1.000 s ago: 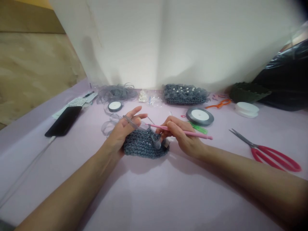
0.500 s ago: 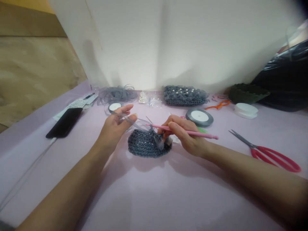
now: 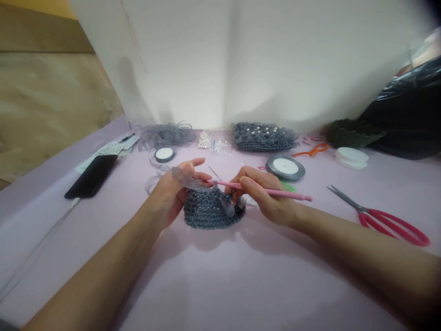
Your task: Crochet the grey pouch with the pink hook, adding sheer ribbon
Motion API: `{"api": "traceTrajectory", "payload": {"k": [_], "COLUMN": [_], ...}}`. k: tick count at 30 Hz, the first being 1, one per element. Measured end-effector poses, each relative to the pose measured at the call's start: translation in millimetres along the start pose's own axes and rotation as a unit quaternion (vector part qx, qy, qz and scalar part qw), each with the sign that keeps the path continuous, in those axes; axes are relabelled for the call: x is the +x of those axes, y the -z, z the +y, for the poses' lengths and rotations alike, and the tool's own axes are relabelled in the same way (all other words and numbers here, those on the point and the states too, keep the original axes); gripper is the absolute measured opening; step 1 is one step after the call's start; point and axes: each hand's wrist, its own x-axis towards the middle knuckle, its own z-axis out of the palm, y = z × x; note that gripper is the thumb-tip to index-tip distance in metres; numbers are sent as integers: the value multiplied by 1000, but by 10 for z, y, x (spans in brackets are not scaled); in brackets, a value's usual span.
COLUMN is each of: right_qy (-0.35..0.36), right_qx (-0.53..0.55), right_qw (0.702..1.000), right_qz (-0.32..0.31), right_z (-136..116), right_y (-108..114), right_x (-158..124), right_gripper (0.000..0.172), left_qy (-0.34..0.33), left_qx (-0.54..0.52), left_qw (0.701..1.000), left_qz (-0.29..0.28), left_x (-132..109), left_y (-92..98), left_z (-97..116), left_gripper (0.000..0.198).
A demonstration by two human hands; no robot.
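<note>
Fingers point(image 3: 195, 163) of the left hand point(image 3: 170, 195) are narrow, pinching a sheer grey ribbon point(image 3: 188, 180) between thumb and forefinger, with the palm against the left edge of the crochet piece point(image 3: 206, 212). Right hand point(image 3: 265, 197) is closed in a pencil grip on the pink hook point(image 3: 275, 192), whose tip meets the ribbon at the piece's top edge. The piece rests on the lilac table point(image 3: 220, 276), between the two hands and touching both. Judged light, soft and limp: it would fold under its own weight if lifted by one corner, so it is best taken along the worked top edge or pinned flat by its side. The ribbon appears thin and slippery and needs a firm pinch near the hook. The hook looks rigid and light, held soundly near its front third. Compared with half a second ago, the left hand has come down and to the right from a raised position near the small spool point(image 3: 164, 154), and the ribbon, then drawn out long, now runs short. The right hand and hook are almost unmoved. Scissors point(image 3: 386, 216) and phone point(image 3: 91, 175) lie well apart, unchanged.
</note>
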Motion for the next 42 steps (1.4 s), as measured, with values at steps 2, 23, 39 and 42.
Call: {"api": "traceTrajectory", "payload": {"k": [2,23,39,42], "right_qy": [-3,49,120,60], "right_qx": [2,-37,-149,-115], "right_qw": [1000,998,970,990], "right_qz": [2,-32,-148,-55], "right_z": [4,39,-107,-49], "right_y": [0,-95,-41,-48], "right_x": [1,-99,-15,-53], "right_gripper": [34,24,23,21], "left_qy": [1,27,14,23], "left_qx": [24,309,392,353], "left_qw": [999,948,918,935], "left_qz": [-23,-69,-49,-35], "left_x": [-4,-26,-2,-8], "left_y": [15,1,48,10], "left_z": [-6,-67,-131,-88], "left_gripper": [62,104,108,110]}}
